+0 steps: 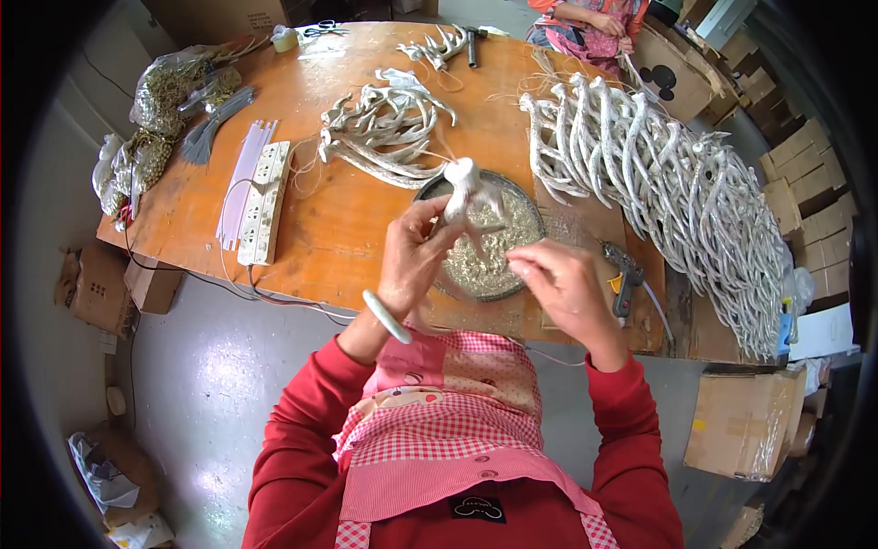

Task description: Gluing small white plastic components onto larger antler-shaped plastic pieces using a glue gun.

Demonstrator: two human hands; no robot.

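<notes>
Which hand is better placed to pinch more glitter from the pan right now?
Probably the right hand: free, fingertips over the round metal pan of silvery glitter. The left hand grips the white antler-shaped piece.

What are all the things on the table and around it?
White antler piece: one, whitish, held over the tray
Round tray: one, grey metal, holding pale glittery flakes, table's near edge
Loose antlers: small heap, whitish, table centre
Antler row: many, whitish, right side of the table
Glue gun: one, dark, right of the tray
Power strips: two, cream, left of centre
Bags: several, clear, table's left end
Scissors: one, far edge
Cardboard boxes: several, brown, floor at right
Table: one, orange wood
Left hand: grips the antler piece
Right hand: fingers pinched over the tray
</notes>
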